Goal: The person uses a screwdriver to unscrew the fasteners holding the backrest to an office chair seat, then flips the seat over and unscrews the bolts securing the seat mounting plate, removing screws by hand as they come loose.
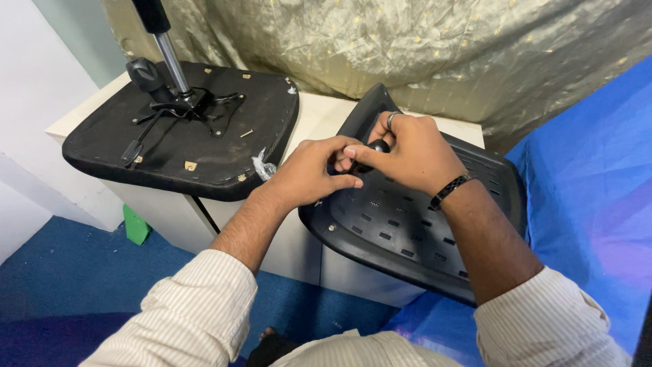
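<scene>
Blue carpet floor (81, 272), white cabinet (319, 115) against a wall hung with gold crinkled fabric (421, 47). On the cabinet lies an upturned office chair seat (183, 136), underside up, gas-lift column (166, 47) sticking out of its metal plate, a lever knob beside it. A small crumpled plastic bag (263, 165) sits at the seat's edge.

Person seated, striped sleeves, both hands over a black perforated plastic chair back (401, 224), which leans tilted against the cabinet's front edge and across the lap, near a blue cover (591, 170) on the right.

Left hand (309, 170): fingers curled, thumb and forefinger pinched at a small black round knob (375, 146). Right hand (418, 153), ring and dark bracelet on it, closed over the same knob from above; fingertips hidden, so exact contact is unclear. Knob sits at the upper middle of the chair back, between the two hands.

Judgement: doing this well means keeping the knob square to its hole, one hand steadying while the other twists, and bracing the panel against the cabinet so it cannot slide.
</scene>
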